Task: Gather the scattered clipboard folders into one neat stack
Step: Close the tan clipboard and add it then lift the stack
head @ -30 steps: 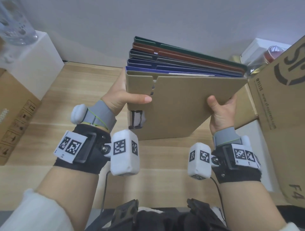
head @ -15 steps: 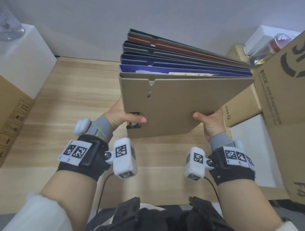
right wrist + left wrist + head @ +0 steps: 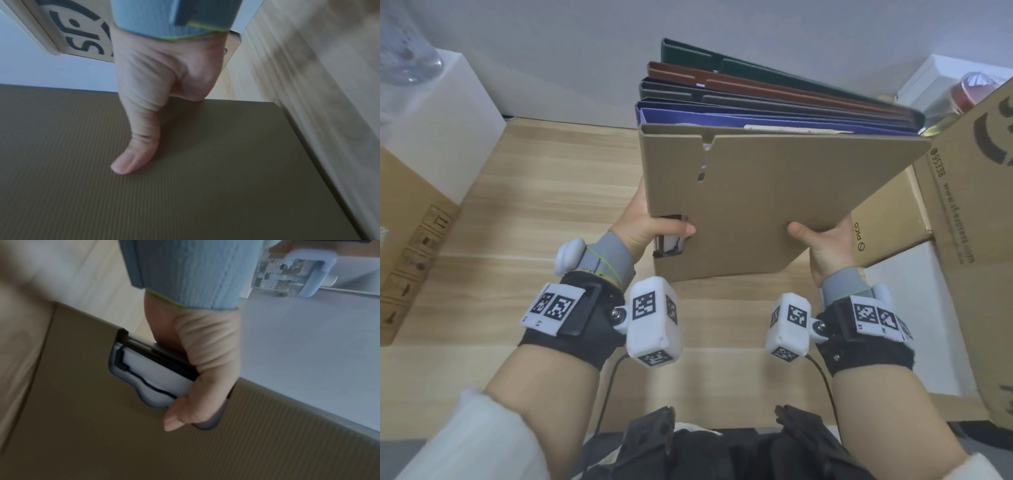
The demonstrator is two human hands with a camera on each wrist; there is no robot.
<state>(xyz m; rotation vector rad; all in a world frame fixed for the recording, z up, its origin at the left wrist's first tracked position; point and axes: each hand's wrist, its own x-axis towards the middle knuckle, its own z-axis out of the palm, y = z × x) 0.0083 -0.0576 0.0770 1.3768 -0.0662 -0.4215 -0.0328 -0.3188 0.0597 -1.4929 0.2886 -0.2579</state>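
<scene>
1. Held aloft over the far right part of the wooden desk [image 3: 524, 212]: a stack of clipboard folders [image 3: 774, 113], tilted up toward the wall, kraft-brown folder [image 3: 767, 205] nearest the camera, then purple, dark blue, grey, reddish-brown and green behind it.
2. Left hand [image 3: 650, 222] clamped on the stack's near-left corner, thumb curled over the metal clip [image 3: 152, 378] of the brown folder; fingers hidden behind the stack.
3. Right hand [image 3: 822, 243] gripping the near-right edge, thumb [image 3: 135, 146] laid flat on the ribbed brown cover, fingers out of sight underneath.
4. Flanked by cardboard boxes: a large printed one [image 3: 969, 219] at the desk's right edge, another [image 3: 404, 240] at the left edge, with a white box [image 3: 448, 113] in the far left corner.
5. Handling, as a judgement: stiff, flat boards, probably fairly heavy as a bundle, with smooth covers likely to slide against one another when tilted; far edges already fanned and uneven.
6. Best taken at two opposite corners or side edges, squeezed through the full thickness, clip end serving as a stop; likely to need tapping square on the desk before being laid down.
</scene>
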